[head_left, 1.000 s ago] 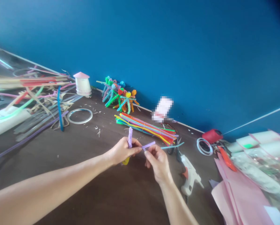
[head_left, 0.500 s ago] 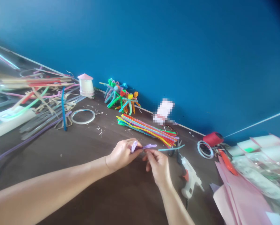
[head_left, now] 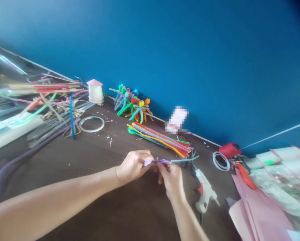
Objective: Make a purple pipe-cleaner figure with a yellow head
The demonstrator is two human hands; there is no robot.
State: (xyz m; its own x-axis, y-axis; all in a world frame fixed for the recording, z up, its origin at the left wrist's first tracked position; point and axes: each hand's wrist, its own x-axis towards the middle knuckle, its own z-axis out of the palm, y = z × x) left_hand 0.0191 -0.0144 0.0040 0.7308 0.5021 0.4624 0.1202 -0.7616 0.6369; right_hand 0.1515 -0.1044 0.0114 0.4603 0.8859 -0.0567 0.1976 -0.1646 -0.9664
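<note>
Two-handed grip on purple stems (head_left: 166, 162)

Head view: left hand (head_left: 131, 167) is curled tight around a pale purple coil (head_left: 147, 162), one end poking out by the thumb. Right hand (head_left: 172, 174) pinches the purple stems just beside it, over the dark table (head_left: 119, 214). Grip hides the join; can't tell if coil and stems are one piece. Light blue stem (head_left: 185, 158) shows just past the right hand. Banded bundle (head_left: 160, 137) of coloured stems lies beyond, glue gun (head_left: 205, 192) off to the right.
</note>
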